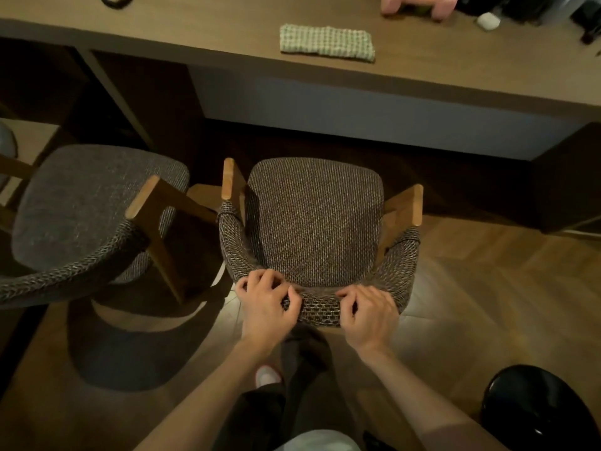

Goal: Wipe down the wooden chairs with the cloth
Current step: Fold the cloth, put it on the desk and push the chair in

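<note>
A wooden chair (313, 219) with a brown woven seat and a curved woven backrest stands in front of me, its wooden arm ends pointing at the desk. My left hand (268, 301) and my right hand (369, 312) both grip the top of its backrest, side by side. A folded green-and-white checked cloth (327, 43) lies on the desk top beyond the chair, out of both hands. A second chair (94, 209) of the same kind stands to the left, turned at an angle.
A long wooden desk (195, 30) runs across the top, with a pink object (419, 4), a small white case (487, 20) and dark items at its right end. A glossy black round object (540, 408) sits at bottom right. My legs and a shoe (268, 375) are below the chair.
</note>
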Demonstrator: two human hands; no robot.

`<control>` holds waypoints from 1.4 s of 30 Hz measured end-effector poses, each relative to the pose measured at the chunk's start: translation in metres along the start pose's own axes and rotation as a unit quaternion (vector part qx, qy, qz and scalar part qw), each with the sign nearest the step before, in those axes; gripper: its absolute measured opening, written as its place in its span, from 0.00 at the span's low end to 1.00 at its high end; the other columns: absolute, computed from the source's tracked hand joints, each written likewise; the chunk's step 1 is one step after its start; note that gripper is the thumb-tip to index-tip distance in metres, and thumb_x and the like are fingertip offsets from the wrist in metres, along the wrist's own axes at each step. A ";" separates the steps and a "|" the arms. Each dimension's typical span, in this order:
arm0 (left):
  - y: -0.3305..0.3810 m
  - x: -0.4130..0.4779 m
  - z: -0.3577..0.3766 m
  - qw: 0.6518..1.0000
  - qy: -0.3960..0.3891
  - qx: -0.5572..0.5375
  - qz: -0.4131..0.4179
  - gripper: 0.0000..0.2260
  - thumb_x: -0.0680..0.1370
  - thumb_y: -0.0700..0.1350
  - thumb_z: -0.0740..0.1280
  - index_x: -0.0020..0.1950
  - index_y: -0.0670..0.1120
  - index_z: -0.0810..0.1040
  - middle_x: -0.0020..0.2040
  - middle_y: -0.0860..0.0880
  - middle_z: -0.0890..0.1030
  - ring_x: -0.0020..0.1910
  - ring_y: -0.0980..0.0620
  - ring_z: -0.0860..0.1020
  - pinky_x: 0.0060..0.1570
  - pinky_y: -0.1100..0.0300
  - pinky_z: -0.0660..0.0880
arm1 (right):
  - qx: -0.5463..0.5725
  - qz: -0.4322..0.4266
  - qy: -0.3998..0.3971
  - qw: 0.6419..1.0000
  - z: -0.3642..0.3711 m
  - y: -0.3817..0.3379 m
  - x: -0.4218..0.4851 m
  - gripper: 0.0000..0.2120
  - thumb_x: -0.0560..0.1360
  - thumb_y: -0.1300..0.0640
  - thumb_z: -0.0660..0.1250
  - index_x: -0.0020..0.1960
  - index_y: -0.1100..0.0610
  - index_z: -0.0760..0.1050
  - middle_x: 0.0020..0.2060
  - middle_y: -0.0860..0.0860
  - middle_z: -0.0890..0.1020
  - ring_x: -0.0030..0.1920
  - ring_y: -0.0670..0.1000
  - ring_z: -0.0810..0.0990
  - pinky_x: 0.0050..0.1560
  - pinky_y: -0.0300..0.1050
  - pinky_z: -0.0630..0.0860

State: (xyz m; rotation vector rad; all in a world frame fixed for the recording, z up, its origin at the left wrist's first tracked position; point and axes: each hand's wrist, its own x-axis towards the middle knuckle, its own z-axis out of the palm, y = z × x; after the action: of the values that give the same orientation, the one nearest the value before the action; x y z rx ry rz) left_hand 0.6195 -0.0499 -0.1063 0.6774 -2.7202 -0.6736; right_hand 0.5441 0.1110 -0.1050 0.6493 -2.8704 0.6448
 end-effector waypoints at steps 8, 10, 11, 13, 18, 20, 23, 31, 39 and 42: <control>-0.004 0.064 0.009 1.000 -0.001 0.011 -0.028 0.20 0.75 0.53 0.54 0.39 0.49 0.85 0.44 0.53 0.77 0.52 0.51 0.70 0.54 0.52 0.58 | -0.007 0.037 -0.001 0.999 0.021 -0.003 0.060 0.20 0.75 0.53 0.52 0.32 0.53 0.79 0.27 0.47 0.79 0.30 0.50 0.76 0.39 0.44 0.69; -0.008 0.088 0.011 0.999 -0.006 0.018 -0.029 0.22 0.76 0.54 0.53 0.39 0.50 0.85 0.45 0.53 0.76 0.53 0.52 0.69 0.54 0.55 0.56 | -0.011 0.041 -0.020 0.999 0.026 -0.006 0.081 0.21 0.75 0.51 0.51 0.32 0.54 0.78 0.28 0.47 0.79 0.31 0.51 0.76 0.39 0.44 0.69; -0.011 0.100 0.012 0.999 -0.010 0.021 -0.025 0.22 0.76 0.54 0.52 0.40 0.50 0.85 0.45 0.53 0.76 0.53 0.52 0.68 0.54 0.56 0.54 | -0.014 0.039 -0.026 0.999 0.029 -0.007 0.092 0.21 0.75 0.51 0.51 0.32 0.54 0.77 0.28 0.48 0.79 0.32 0.51 0.76 0.39 0.45 0.69; -0.015 0.122 0.014 0.999 -0.021 0.025 -0.018 0.23 0.76 0.55 0.50 0.41 0.51 0.85 0.46 0.54 0.76 0.53 0.53 0.68 0.53 0.59 0.52 | -0.022 0.035 -0.029 0.999 0.032 -0.009 0.113 0.21 0.74 0.51 0.50 0.32 0.55 0.77 0.29 0.49 0.79 0.32 0.52 0.76 0.40 0.46 0.68; -0.012 0.173 0.022 0.999 -0.033 0.015 -0.009 0.26 0.77 0.57 0.48 0.45 0.52 0.85 0.47 0.54 0.76 0.55 0.53 0.67 0.55 0.56 0.54 | -0.024 0.020 -0.026 0.999 0.039 -0.005 0.165 0.20 0.73 0.51 0.50 0.31 0.55 0.74 0.28 0.49 0.78 0.32 0.53 0.76 0.39 0.45 0.68; -0.007 0.192 0.027 0.999 -0.039 0.013 -0.007 0.27 0.77 0.58 0.47 0.46 0.53 0.85 0.47 0.55 0.76 0.55 0.53 0.67 0.57 0.55 0.54 | -0.015 0.027 -0.021 0.999 0.039 0.001 0.187 0.20 0.73 0.51 0.50 0.30 0.56 0.73 0.27 0.50 0.77 0.31 0.53 0.75 0.40 0.46 0.69; 0.001 0.215 0.033 0.999 -0.049 0.012 -0.007 0.28 0.77 0.59 0.45 0.46 0.52 0.85 0.47 0.55 0.76 0.54 0.53 0.67 0.57 0.54 0.55 | -0.015 0.030 -0.034 0.999 0.038 0.007 0.214 0.19 0.74 0.50 0.49 0.31 0.56 0.73 0.27 0.50 0.76 0.30 0.52 0.73 0.40 0.47 0.70; -0.002 0.230 -0.007 0.989 -0.133 -0.060 -0.007 0.14 0.81 0.53 0.56 0.64 0.56 0.74 0.59 0.54 0.73 0.63 0.54 0.66 0.61 0.57 0.51 | 0.022 0.082 -0.153 0.985 0.024 -0.028 0.254 0.07 0.79 0.54 0.60 0.49 0.52 0.76 0.39 0.47 0.81 0.36 0.47 0.77 0.32 0.39 0.68; -0.066 0.203 -0.118 0.995 -0.068 -0.051 -0.047 0.17 0.80 0.47 0.58 0.69 0.55 0.69 0.64 0.54 0.72 0.66 0.54 0.67 0.70 0.50 0.56 | 0.124 0.010 -0.143 0.982 0.016 -0.135 0.248 0.08 0.79 0.55 0.61 0.57 0.49 0.74 0.47 0.46 0.80 0.41 0.43 0.77 0.33 0.33 0.67; -0.106 0.192 -0.161 0.997 -0.053 -0.045 -0.044 0.17 0.80 0.47 0.59 0.69 0.55 0.69 0.64 0.54 0.73 0.65 0.54 0.68 0.69 0.50 0.61 | 0.144 -0.019 -0.151 0.978 0.019 -0.184 0.236 0.08 0.79 0.55 0.60 0.57 0.48 0.74 0.48 0.45 0.80 0.43 0.42 0.77 0.38 0.37 0.73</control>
State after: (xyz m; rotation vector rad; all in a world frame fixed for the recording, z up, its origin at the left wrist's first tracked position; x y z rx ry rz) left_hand 0.5513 -0.2883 0.0054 0.7645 -2.7485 -0.8710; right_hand 0.4121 -0.1377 -0.0019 0.9100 -3.0537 1.0549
